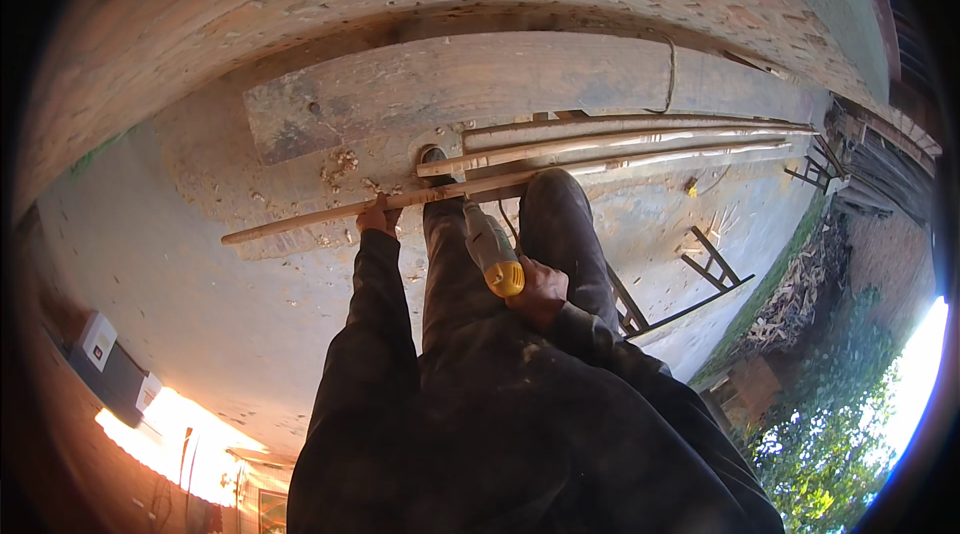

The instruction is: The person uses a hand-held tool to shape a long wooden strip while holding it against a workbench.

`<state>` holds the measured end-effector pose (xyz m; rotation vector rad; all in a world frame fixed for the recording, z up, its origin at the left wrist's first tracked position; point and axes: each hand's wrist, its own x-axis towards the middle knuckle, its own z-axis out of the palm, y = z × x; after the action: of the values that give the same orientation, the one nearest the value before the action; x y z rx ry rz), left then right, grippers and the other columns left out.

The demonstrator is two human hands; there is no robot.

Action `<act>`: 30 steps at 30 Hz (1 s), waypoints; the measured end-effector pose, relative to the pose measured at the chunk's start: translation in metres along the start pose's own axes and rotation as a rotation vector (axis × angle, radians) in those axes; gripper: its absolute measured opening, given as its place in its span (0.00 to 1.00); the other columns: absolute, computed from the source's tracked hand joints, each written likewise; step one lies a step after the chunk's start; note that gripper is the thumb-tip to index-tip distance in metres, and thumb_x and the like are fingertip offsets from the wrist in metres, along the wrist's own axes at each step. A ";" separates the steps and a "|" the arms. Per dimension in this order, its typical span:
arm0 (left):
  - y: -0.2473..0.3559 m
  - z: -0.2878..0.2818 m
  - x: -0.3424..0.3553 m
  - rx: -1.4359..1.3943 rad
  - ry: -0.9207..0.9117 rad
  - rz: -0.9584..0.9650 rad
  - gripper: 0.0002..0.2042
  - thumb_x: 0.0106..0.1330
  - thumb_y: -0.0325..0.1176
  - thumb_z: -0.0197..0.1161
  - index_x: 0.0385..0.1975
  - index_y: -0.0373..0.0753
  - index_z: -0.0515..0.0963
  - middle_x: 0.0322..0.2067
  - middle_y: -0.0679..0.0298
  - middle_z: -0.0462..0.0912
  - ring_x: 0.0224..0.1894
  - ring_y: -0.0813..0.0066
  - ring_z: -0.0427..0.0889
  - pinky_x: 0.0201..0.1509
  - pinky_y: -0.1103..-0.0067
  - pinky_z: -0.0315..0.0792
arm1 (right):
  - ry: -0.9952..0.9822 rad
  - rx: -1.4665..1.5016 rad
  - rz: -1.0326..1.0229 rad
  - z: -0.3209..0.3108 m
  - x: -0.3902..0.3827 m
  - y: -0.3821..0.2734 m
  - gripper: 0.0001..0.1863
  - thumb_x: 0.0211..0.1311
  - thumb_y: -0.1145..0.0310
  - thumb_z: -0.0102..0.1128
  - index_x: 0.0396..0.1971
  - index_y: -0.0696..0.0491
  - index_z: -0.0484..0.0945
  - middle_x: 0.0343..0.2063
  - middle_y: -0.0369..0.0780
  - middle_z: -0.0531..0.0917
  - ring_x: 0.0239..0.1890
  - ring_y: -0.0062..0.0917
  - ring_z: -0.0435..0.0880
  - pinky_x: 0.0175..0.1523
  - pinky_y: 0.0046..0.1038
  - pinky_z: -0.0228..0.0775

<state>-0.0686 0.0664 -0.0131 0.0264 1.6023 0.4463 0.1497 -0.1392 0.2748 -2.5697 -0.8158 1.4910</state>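
The near pole [320, 220], long and wooden, slants across the person's lap and is the thing being worked on. Left of its middle, the left hand [378, 217] has its fingers curled around it. Just below the near pole, the right hand [542, 291] has its fingers closed around the grip of a grey-and-yellow power drill [487, 246]. The drill's nose points at the near pole; whether the bit touches it or stops just short is hard to tell at this size. The right knee [556, 196] is just below the near pole. Just above the near pole runs a second pole [610, 142], its left end over a shoe [434, 154]. Farther above the near pole lies a wide plank [470, 76], and wood shavings [340, 166] are scattered between that plank and the near pole. Below the near pole's right part stands a dark metal frame [722, 277].
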 end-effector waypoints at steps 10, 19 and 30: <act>0.000 0.001 0.003 0.000 0.010 -0.009 0.13 0.70 0.26 0.66 0.50 0.28 0.73 0.43 0.49 0.83 0.42 0.52 0.88 0.46 0.55 0.90 | -0.004 -0.007 0.008 0.000 0.001 -0.002 0.21 0.48 0.55 0.70 0.40 0.49 0.77 0.37 0.43 0.86 0.44 0.43 0.86 0.47 0.44 0.74; 0.001 0.004 0.000 -0.002 0.006 -0.013 0.14 0.70 0.25 0.66 0.49 0.27 0.71 0.42 0.49 0.83 0.41 0.52 0.88 0.45 0.55 0.90 | -0.028 -0.019 0.021 0.003 0.004 0.001 0.25 0.44 0.55 0.71 0.43 0.49 0.77 0.37 0.43 0.86 0.45 0.42 0.85 0.48 0.44 0.75; 0.000 0.001 0.005 0.021 0.005 -0.006 0.12 0.70 0.26 0.66 0.47 0.28 0.72 0.41 0.49 0.83 0.41 0.51 0.88 0.45 0.56 0.90 | 0.026 -0.005 -0.024 -0.001 0.003 -0.005 0.16 0.51 0.57 0.66 0.35 0.51 0.78 0.35 0.46 0.85 0.41 0.44 0.86 0.46 0.46 0.75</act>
<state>-0.0677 0.0683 -0.0183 0.0369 1.6112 0.4253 0.1495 -0.1333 0.2740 -2.5679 -0.8447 1.4475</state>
